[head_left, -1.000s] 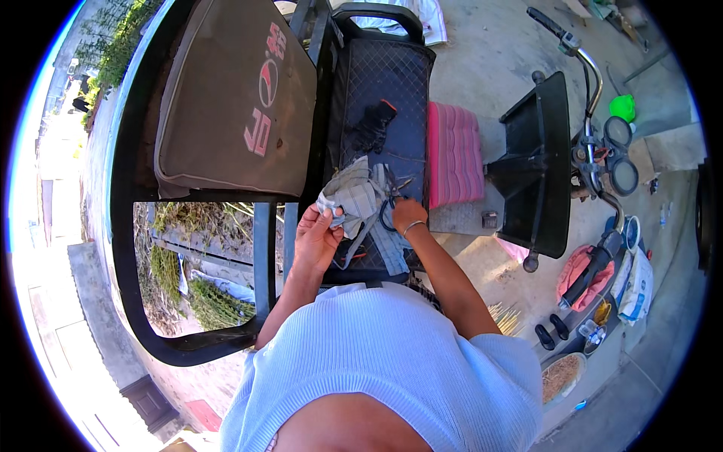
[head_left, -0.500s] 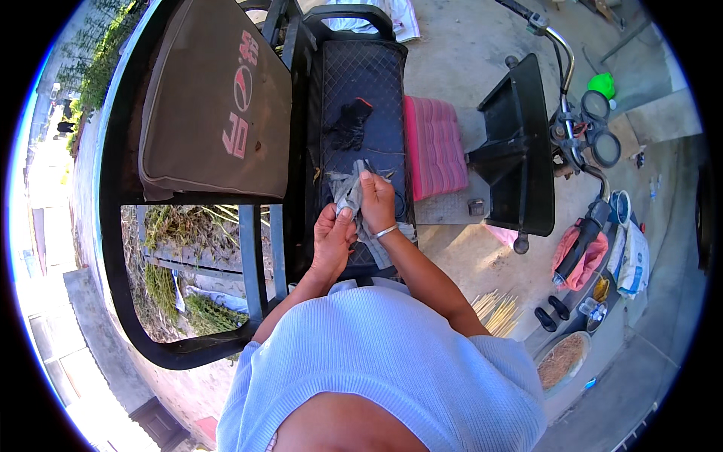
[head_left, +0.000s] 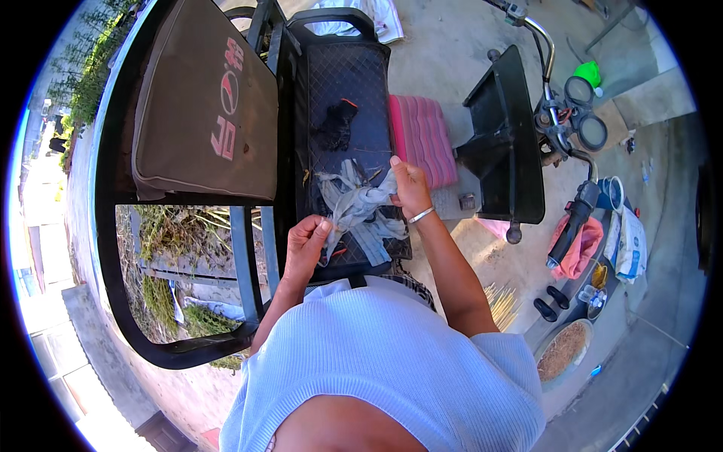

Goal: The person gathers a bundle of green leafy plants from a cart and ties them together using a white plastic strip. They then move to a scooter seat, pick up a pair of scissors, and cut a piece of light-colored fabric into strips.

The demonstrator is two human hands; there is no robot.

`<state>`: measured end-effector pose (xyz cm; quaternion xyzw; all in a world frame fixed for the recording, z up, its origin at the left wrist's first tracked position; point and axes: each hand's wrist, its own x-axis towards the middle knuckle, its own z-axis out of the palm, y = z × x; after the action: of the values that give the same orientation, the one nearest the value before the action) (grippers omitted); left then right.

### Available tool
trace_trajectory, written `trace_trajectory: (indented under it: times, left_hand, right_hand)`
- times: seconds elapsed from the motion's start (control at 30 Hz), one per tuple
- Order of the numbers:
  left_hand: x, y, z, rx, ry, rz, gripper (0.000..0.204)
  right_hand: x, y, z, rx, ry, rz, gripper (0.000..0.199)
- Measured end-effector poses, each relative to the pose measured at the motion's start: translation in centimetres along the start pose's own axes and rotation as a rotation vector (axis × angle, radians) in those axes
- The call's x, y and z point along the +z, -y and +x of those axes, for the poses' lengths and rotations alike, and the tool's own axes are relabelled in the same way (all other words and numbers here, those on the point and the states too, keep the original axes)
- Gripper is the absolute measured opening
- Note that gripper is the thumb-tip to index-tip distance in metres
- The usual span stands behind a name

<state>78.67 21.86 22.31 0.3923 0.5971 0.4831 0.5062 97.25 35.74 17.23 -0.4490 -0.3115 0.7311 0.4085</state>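
A crumpled grey cloth point(head_left: 358, 203), with several loose strips, spreads over the dark quilted seat point(head_left: 346, 75) of a three-wheeler in front of me. My left hand point(head_left: 305, 245) pinches the cloth's near left part between thumb and fingers. My right hand point(head_left: 411, 188), with a silver bangle at the wrist, grips its right end, so the piece between them is stretched and looks twisted or knotted in the middle. Beyond the cloth lies a black glove point(head_left: 337, 126) with a red-orange cuff edge. Something small and red shows beneath the cloth near my left hand.
A pink striped cushion point(head_left: 423, 139) sits right of the seat. Farther right are a black front panel point(head_left: 508, 135) and the handlebar point(head_left: 553, 94). A brown backrest point(head_left: 207, 105) in a black frame stands on my left. Sandals point(head_left: 552, 303) and a basin point(head_left: 563, 352) lie at the lower right.
My hands have moved apart, the right one to the right and the left one down and left. The grey cloth, bunched between them before, is now spread out and stretched.
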Motion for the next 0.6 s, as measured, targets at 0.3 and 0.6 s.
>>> trace_trajectory:
  times: [0.3,0.6]
  left_hand:
    - [3.7,-4.9,1.7,0.615,-0.122,0.995,0.048]
    - [5.2,-2.6,4.7,0.841,-0.039,0.967,0.026]
  right_hand:
    - [2.8,2.1,-1.8,0.248,0.013,0.316,0.033]
    - [2.8,2.5,-3.1,0.179,-0.027,0.203,0.030]
